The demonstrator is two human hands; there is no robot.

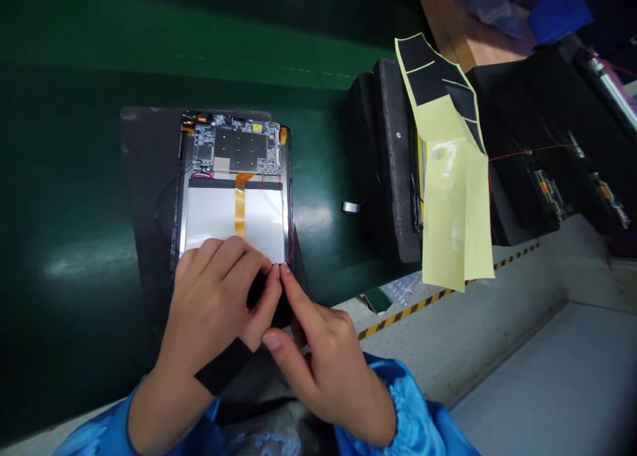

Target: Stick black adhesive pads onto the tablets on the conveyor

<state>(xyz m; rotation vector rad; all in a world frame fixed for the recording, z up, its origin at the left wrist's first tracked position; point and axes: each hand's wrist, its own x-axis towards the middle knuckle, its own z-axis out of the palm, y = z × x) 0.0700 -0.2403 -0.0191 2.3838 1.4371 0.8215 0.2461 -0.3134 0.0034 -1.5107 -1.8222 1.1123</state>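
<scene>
An opened tablet (290, 197) lies on the bench with its insides showing. A circuit board (204, 152) fills its far end, and a silver-white battery (213, 207) with an orange tape strip (239, 207) down its middle lies nearer me. My left hand (213, 297) rests over the battery's near edge, thumb and forefinger pinched at the near right corner; whatever is between them is hidden. A black adhesive piece (223, 366) sits at the left wrist. My right hand (328, 356) has its forefinger stretched to that same corner, touching beside the left fingertips, thumb apart.
A dark mat (144, 177) lies under the tablet on the green bench (74, 144). Right of it are a small silver part (351, 208) and black foam trays (393, 170). A yellow backing sheet (445, 197) with black adhesive pieces hangs over the trays. Parts with red wires lie beyond.
</scene>
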